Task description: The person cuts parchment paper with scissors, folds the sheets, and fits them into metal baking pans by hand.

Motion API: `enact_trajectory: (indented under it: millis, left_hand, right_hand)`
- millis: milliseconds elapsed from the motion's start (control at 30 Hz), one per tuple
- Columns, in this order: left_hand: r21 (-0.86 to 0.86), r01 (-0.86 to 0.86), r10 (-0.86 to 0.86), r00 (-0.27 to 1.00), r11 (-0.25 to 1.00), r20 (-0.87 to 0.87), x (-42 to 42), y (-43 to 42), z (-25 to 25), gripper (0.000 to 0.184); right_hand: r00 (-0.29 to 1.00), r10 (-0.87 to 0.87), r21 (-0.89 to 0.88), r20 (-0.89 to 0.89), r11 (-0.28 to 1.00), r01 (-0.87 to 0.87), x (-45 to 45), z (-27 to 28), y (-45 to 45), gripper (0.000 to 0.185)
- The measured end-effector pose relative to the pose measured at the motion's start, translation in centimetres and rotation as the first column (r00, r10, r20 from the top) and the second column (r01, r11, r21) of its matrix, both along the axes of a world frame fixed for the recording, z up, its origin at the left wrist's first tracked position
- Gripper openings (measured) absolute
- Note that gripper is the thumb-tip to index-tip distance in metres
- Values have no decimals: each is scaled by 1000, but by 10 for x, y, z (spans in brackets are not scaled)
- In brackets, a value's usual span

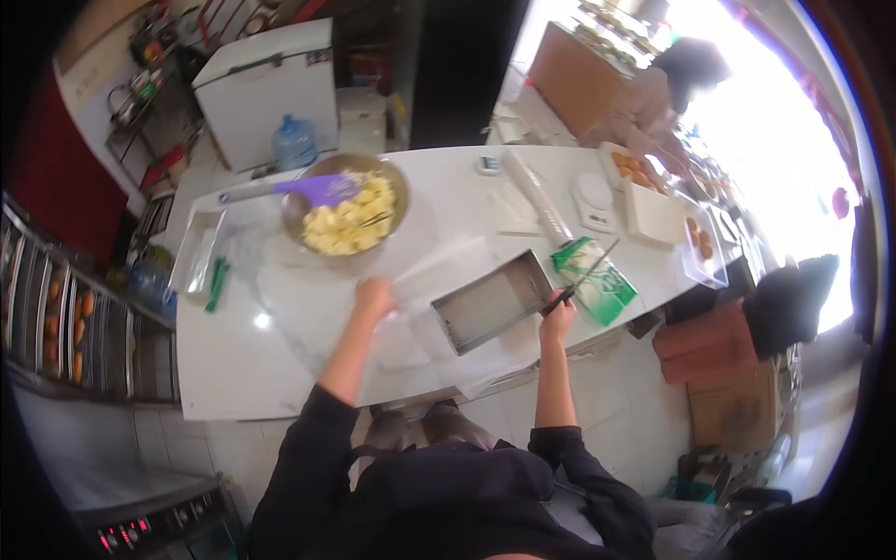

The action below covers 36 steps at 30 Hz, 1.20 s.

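Note:
My left hand [376, 299] is closed at the edge of a thin, see-through sheet [443, 259], which is blurred and stretches out over the white table. In my right hand [558, 317] is a knife [588, 271] with a black handle, its narrow blade pointing up and to the right. Between my hands lies a rectangular metal baking pan [493, 303], with its right end close to my right hand. Just beyond that hand, partly behind the blade, is a green and white packet [602, 291].
A steel bowl [403, 207] holds yellow chunks and a purple spatula [327, 189]. Further left are a long pan [198, 250] and a green strip [217, 283]. A roll [539, 194], a scale [594, 201] and trays of buns [637, 175] stand right. Other people are at right.

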<state>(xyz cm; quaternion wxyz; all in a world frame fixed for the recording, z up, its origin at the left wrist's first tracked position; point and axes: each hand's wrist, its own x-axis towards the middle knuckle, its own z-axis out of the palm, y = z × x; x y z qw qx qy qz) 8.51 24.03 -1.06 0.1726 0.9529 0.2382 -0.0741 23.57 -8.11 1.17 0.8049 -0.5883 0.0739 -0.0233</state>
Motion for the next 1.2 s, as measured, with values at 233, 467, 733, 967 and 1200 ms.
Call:
enact_trajectory:
  millis: [233, 467, 733, 967, 1200]
  left_hand:
    - [-600, -197, 359, 919, 775, 162, -138, -78, 39, 40]
    - [-832, -512, 953, 298, 214, 62, -298, -147, -24, 37]
    - [-957, -288, 992, -105, 40, 73, -235, -235, -18, 25]
    - [-885, 2, 863, 221, -466, -454, -143, -245, -43, 25]
    - [-860, 105, 865, 116, -499, -488, -72, -243, -3, 28]
  right_hand:
    - [1000, -23, 51, -5, 998, 23, 59, 18, -36, 12]
    - [995, 92, 0, -47, 996, -92, 84, -15, -2, 12]
    - [992, 122, -232, 15, 966, -115, 120, -37, 21, 19]
    - [945, 286, -564, 156, 812, -153, 37, -28, -12, 24]
    - [650, 746, -873, 146, 406, -270, -17, 0, -67, 25]
